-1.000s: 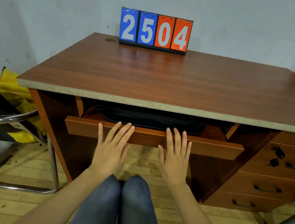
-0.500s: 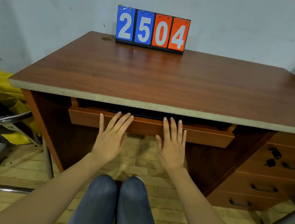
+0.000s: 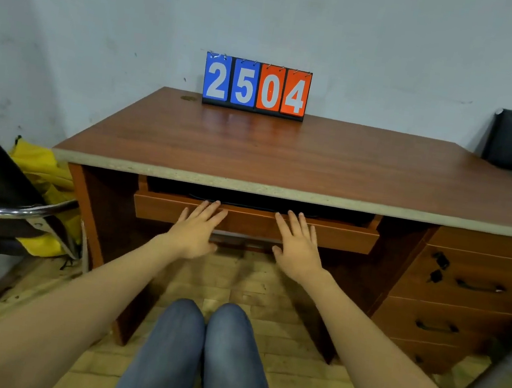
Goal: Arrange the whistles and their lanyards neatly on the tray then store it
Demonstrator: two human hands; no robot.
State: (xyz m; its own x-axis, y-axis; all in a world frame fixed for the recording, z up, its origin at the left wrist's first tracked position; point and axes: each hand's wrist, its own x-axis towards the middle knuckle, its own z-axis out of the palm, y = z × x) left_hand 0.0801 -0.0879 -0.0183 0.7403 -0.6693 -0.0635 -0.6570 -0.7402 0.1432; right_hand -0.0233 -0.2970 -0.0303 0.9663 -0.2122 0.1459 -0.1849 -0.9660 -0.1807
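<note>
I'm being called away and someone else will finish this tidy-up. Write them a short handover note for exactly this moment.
Hands: the left hand is open, fingers straight, pressing flat on the front of the drawer. The right hand does the same further along that front.
Things: a dark edge, probably the tray, shows in the slit between the drawer and the desk top. The whistles and lanyards are hidden.
Done: the tray appears to be stowed and the drawer is nearly shut.
Left: push the drawer fully in, then let go.
</note>
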